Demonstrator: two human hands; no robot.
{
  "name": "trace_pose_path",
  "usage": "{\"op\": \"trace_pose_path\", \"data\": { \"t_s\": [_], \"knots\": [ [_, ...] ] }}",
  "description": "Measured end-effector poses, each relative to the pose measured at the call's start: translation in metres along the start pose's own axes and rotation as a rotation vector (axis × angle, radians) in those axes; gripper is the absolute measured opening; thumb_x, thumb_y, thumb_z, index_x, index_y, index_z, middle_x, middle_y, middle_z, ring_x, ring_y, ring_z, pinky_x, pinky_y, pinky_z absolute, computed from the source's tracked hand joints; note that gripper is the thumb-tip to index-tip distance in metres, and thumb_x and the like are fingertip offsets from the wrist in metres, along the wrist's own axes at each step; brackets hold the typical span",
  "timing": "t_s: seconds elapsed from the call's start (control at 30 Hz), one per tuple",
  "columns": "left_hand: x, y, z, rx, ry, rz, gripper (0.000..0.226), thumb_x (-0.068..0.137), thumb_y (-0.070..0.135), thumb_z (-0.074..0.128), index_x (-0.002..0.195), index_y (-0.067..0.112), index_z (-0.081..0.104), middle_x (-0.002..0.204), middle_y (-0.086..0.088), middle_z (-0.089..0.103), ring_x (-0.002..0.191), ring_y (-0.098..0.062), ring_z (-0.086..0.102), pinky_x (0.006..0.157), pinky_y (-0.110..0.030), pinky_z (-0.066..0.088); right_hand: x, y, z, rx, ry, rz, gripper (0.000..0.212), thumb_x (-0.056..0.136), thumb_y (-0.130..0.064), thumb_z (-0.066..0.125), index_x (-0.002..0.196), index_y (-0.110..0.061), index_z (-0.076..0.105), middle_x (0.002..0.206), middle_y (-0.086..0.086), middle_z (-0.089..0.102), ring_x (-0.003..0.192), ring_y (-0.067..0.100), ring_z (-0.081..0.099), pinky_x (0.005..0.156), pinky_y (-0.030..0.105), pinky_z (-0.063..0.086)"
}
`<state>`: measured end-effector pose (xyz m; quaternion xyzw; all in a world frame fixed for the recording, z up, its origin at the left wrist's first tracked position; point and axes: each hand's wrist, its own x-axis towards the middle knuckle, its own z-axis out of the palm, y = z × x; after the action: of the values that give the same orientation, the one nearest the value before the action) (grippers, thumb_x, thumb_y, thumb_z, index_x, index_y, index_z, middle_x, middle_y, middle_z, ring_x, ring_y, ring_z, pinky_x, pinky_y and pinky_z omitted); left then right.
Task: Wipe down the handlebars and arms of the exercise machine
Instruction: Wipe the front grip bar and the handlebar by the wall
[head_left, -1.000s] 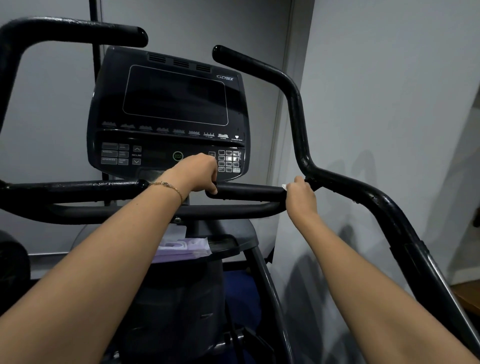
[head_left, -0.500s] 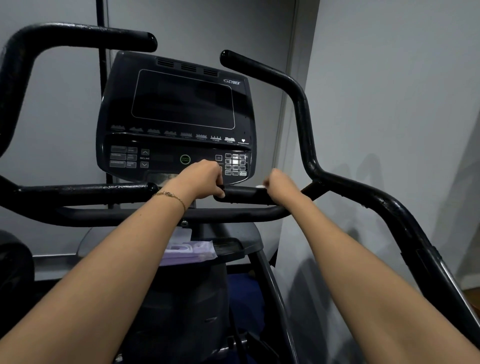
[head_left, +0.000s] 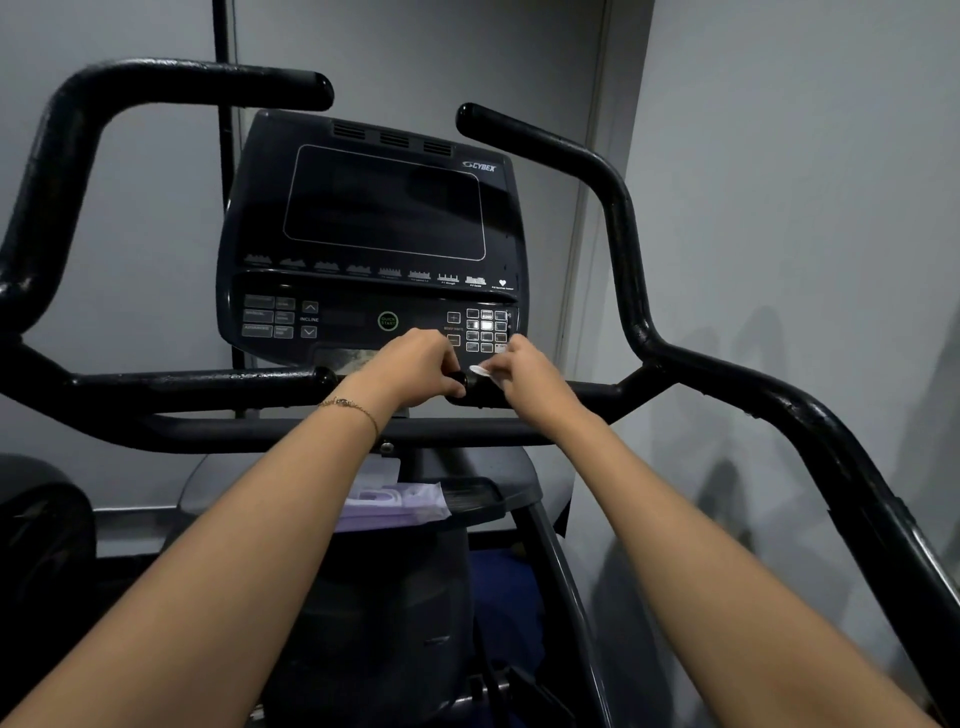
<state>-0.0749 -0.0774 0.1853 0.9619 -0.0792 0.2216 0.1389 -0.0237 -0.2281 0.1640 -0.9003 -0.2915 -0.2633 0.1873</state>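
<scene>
A black exercise machine fills the view. Its right handlebar arm (head_left: 623, 249) curves up past the console, and the left handlebar arm (head_left: 62, 171) loops up at the left. A short horizontal grip bar (head_left: 587, 391) runs under the console. My right hand (head_left: 524, 371) is closed around this bar near its inner end, holding a small white wipe (head_left: 480, 370) against it. My left hand (head_left: 415, 364), with a thin bracelet on the wrist, grips the bar's end right beside it. The two hands nearly touch.
The dark console (head_left: 374, 234) with its keypad sits just behind my hands. A lower crossbar (head_left: 249, 431) runs beneath them. A purple packet (head_left: 395, 501) lies on the tray below. A grey wall (head_left: 805, 208) stands close on the right.
My right hand slid left along the horizontal bar with the wipe, from the bend of the right arm to the bar's inner end beside my left hand. The left hand stayed put.
</scene>
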Motion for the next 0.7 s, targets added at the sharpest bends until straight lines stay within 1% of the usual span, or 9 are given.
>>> {"op": "trace_pose_path", "data": {
  "t_s": [0.1, 0.17, 0.23, 0.3, 0.4, 0.43, 0.5, 0.63, 0.7],
  "knots": [
    [-0.002, -0.001, 0.0, -0.035, 0.012, -0.005, 0.021, 0.08, 0.023, 0.072, 0.099, 0.014, 0.07, 0.098, -0.002, 0.068, 0.091, -0.016, 0.061, 0.081, -0.031, 0.05, 0.004, 0.003, 0.0, -0.078, 0.006, 0.024, 0.03, 0.092, 0.001, 0.046, 0.115, -0.007, 0.064, 0.107, 0.009, 0.045, 0.098, 0.025, 0.05, 0.075, 0.025, 0.035],
    [-0.002, 0.0, 0.0, -0.038, 0.004, -0.009, 0.022, 0.081, 0.023, 0.072, 0.1, 0.013, 0.069, 0.099, -0.003, 0.067, 0.09, -0.016, 0.06, 0.081, -0.03, 0.05, 0.002, -0.006, 0.005, -0.144, 0.044, -0.011, 0.029, 0.09, 0.002, 0.049, 0.115, -0.005, 0.063, 0.111, 0.01, 0.047, 0.101, 0.027, 0.046, 0.076, 0.027, 0.035],
    [-0.003, 0.0, 0.001, -0.036, 0.007, -0.01, 0.022, 0.082, 0.023, 0.071, 0.101, 0.013, 0.068, 0.1, -0.003, 0.067, 0.09, -0.016, 0.06, 0.082, -0.031, 0.051, -0.01, -0.009, 0.015, -0.12, 0.141, -0.086, 0.022, 0.09, -0.001, 0.052, 0.109, -0.002, 0.064, 0.101, 0.009, 0.047, 0.094, 0.025, 0.045, 0.073, 0.03, 0.039],
    [-0.003, 0.0, 0.003, -0.038, 0.016, -0.009, 0.022, 0.082, 0.023, 0.071, 0.101, 0.013, 0.069, 0.099, -0.003, 0.068, 0.09, -0.016, 0.06, 0.081, -0.031, 0.05, -0.026, -0.001, 0.021, -0.011, 0.236, -0.136, 0.019, 0.094, -0.009, 0.051, 0.103, 0.001, 0.064, 0.089, 0.007, 0.045, 0.084, 0.022, 0.046, 0.068, 0.034, 0.043],
    [-0.003, 0.001, 0.002, -0.023, 0.019, -0.019, 0.021, 0.082, 0.023, 0.071, 0.1, 0.013, 0.069, 0.099, -0.003, 0.067, 0.089, -0.016, 0.06, 0.077, -0.028, 0.049, -0.022, 0.01, 0.018, 0.02, 0.257, -0.055, 0.023, 0.095, -0.014, 0.051, 0.104, 0.002, 0.065, 0.089, 0.007, 0.047, 0.082, 0.022, 0.05, 0.073, 0.038, 0.048],
    [-0.002, 0.002, 0.001, -0.017, 0.012, -0.024, 0.021, 0.082, 0.023, 0.071, 0.1, 0.013, 0.069, 0.099, -0.003, 0.067, 0.088, -0.016, 0.06, 0.077, -0.028, 0.049, -0.018, 0.01, 0.016, -0.013, 0.237, -0.035, 0.022, 0.094, -0.011, 0.051, 0.106, 0.002, 0.065, 0.092, 0.009, 0.048, 0.084, 0.024, 0.051, 0.075, 0.038, 0.048],
    [-0.002, 0.005, 0.0, -0.004, 0.0, -0.034, 0.022, 0.081, 0.023, 0.071, 0.101, 0.012, 0.068, 0.099, -0.004, 0.067, 0.089, -0.018, 0.061, 0.078, -0.03, 0.05, -0.015, 0.001, 0.018, -0.051, 0.23, -0.064, 0.021, 0.093, -0.006, 0.052, 0.108, 0.001, 0.065, 0.091, 0.008, 0.047, 0.084, 0.024, 0.05, 0.073, 0.035, 0.046],
    [-0.005, 0.006, 0.0, 0.0, 0.004, -0.04, 0.022, 0.082, 0.023, 0.07, 0.102, 0.012, 0.067, 0.1, -0.004, 0.066, 0.09, -0.018, 0.06, 0.078, -0.029, 0.05, -0.028, -0.001, 0.023, 0.158, 0.26, -0.035, 0.021, 0.095, -0.019, 0.052, 0.097, -0.001, 0.062, 0.078, -0.003, 0.042, 0.072, 0.015, 0.047, 0.064, 0.03, 0.039],
    [-0.006, 0.007, 0.0, 0.003, 0.006, -0.048, 0.022, 0.083, 0.023, 0.07, 0.102, 0.013, 0.068, 0.101, -0.005, 0.066, 0.091, -0.019, 0.061, 0.077, -0.029, 0.049, -0.034, 0.004, 0.018, 0.272, 0.294, 0.027, 0.02, 0.093, -0.016, 0.056, 0.103, -0.004, 0.068, 0.075, -0.009, 0.042, 0.071, 0.011, 0.048, 0.065, 0.021, 0.038]
  ]
}}
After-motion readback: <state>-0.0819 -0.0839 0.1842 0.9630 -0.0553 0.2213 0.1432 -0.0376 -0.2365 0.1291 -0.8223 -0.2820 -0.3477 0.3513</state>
